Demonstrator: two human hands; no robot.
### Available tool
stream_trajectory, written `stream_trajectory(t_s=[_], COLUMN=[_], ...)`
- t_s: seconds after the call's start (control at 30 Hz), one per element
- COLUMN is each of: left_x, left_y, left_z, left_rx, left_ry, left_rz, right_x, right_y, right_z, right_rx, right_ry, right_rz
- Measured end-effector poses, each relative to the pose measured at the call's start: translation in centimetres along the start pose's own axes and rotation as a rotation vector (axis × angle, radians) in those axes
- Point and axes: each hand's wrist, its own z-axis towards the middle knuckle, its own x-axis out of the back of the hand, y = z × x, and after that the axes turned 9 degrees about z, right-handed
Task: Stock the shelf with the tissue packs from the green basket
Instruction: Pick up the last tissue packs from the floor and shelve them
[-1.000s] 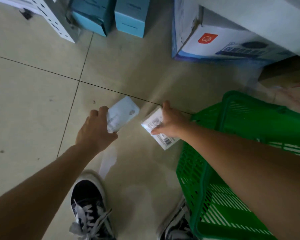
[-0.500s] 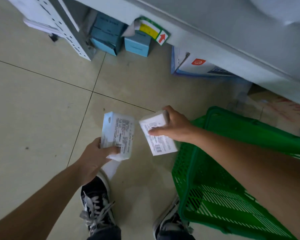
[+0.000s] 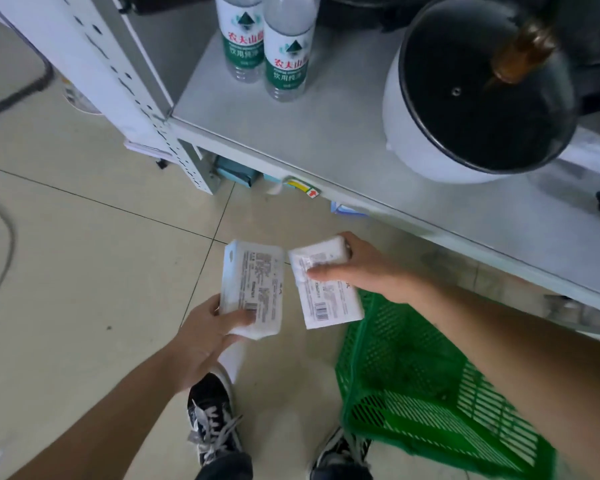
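Note:
My left hand (image 3: 201, 336) grips a white tissue pack (image 3: 252, 287) by its lower end, printed label facing up. Just to its right, my right hand (image 3: 357, 268) holds a second white tissue pack (image 3: 323, 289) from the top, barcode toward me. Both packs hover over the floor, below and in front of the grey shelf (image 3: 326, 133). The green basket (image 3: 413, 386) stands on the floor at the right, under my right forearm; what shows of its inside holds no packs.
On the shelf stand two water bottles (image 3: 267, 46) at the back left and a white pot with a black lid (image 3: 471, 98) at the right. A perforated white upright (image 3: 136, 91) frames the shelf's left side. Teal boxes (image 3: 236, 171) sit beneath it. My shoes (image 3: 212, 420) are below.
The view has tilted up from the floor to the shelf top. Both hands have risen with their packs, which now face label-up side by side.

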Motion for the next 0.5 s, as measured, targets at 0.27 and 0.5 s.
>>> stream_trajectory(t_s=[0.27,0.5], left_x=[1.5,0.7], left_y=[6.1,10.2], left_z=[-6.4,-13.5], left_rx=[-0.058,-0.106], left_ry=[-0.009,-0.038], left_rz=[0.053,0.032], right_x=[1.5,2.4], right_y=[-6.8,-10.8], right_z=[-5.9,-13.3], right_rx=[0.041,0.06], right_ry=[-0.003,0.047], right_rz=[0.095,0.228])
